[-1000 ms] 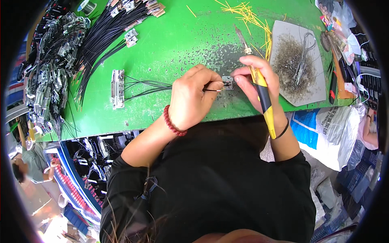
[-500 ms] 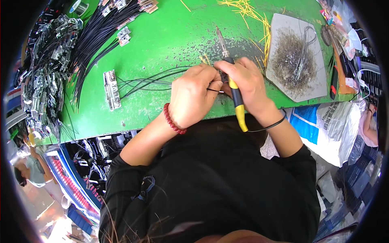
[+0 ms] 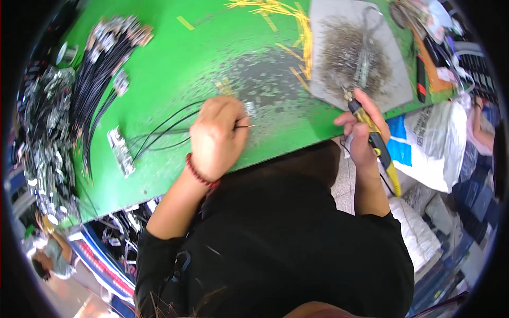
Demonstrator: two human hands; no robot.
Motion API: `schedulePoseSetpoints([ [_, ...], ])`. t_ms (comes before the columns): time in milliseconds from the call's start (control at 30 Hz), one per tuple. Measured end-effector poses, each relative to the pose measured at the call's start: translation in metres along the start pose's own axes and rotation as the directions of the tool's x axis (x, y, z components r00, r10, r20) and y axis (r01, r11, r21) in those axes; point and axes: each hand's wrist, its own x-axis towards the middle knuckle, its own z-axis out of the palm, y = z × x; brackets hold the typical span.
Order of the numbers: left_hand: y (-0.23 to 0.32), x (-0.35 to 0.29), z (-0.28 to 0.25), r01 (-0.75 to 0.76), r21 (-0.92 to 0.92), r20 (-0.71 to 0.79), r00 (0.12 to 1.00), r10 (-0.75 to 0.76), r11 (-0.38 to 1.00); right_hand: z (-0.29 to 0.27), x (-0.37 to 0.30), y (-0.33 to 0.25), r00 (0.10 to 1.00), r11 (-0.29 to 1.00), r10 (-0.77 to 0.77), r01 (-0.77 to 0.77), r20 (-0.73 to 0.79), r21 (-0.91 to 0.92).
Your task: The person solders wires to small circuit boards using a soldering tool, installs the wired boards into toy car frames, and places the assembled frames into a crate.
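My left hand (image 3: 218,138) is closed round thin black wires (image 3: 164,124), and one wire end sticks out past its thumb side. Just beyond its fingertips lies a small silvery metal part (image 3: 251,109). The wires run left toward a long silvery metal piece (image 3: 121,151) on the green table. A yellow-and-black soldering iron (image 3: 378,144) is gripped in my right hand (image 3: 366,122), its front end over the near edge of a grey slab (image 3: 331,13). Dark residue and coiled solder wire (image 3: 366,58) lie on that slab. The iron's tip is blurred.
Bundled black wires with metal ends (image 3: 103,63) and a heap of silvery parts (image 3: 47,122) fill the table's left. Yellow strips (image 3: 305,42) lie beside the slab. A red-and-black tool (image 3: 421,79) sits at right. White bags (image 3: 437,143) hang below the table edge.
My right hand has swung right with the soldering iron, away from my left hand to the slab. My left hand still holds the wires. The whole view has shifted and tilted.
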Motion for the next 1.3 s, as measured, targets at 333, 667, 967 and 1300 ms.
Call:
schedulePoseSetpoints([
  [333, 0.008, -0.001, -0.004, 0.084, 0.033, 0.059, 0.995, -0.086, 0.996, -0.075, -0.016, 0.043, 0.866, 0.983, 0.126, -0.043, -0.484, 0.18],
  [667, 0.012, -0.002, -0.005, 0.11, 0.043, 0.069, 0.991, -0.113, 0.993, -0.075, -0.016, 0.058, 0.883, 0.98, 0.124, -0.038, -0.452, 0.194],
  [967, 0.005, -0.004, -0.005, 0.086, 0.027, 0.03, 0.996, -0.087, 0.996, -0.069, -0.012, 0.061, 0.864, 0.998, 0.02, 0.011, -0.503, 0.059],
  [1300, 0.001, -0.007, 0.0, 0.057, 0.06, -0.026, 0.998, -0.056, 0.997, 0.022, -0.023, 0.017, 0.996, 0.927, 0.056, -0.024, -0.074, 0.374],
])
